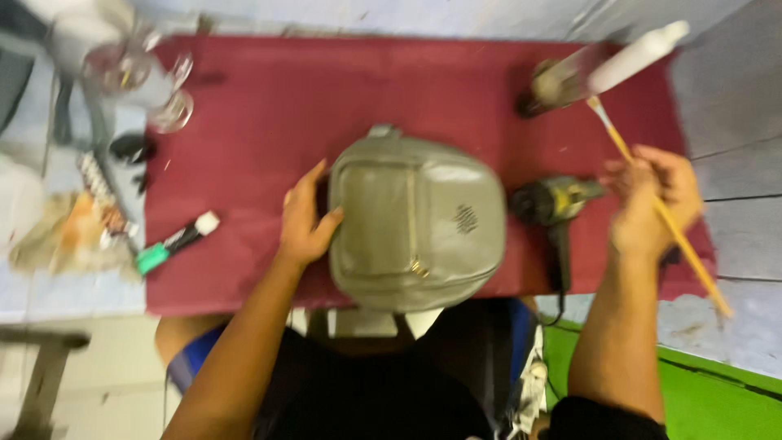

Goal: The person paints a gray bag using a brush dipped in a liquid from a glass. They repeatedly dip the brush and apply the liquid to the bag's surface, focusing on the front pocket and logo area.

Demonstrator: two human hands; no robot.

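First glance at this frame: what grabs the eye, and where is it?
A grey-green bag sits mid-frame on a dark red cloth, with the left hand pressed against its left side. At right, the right hand holds a long thin brush with a yellow handle, raised above the cloth. Between bag and right hand lies a dark heat gun.

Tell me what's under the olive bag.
The olive bag lies on a dark red cloth that spreads out on all sides. The left hand rests against its side. Whatever sits directly beneath the bag is covered.
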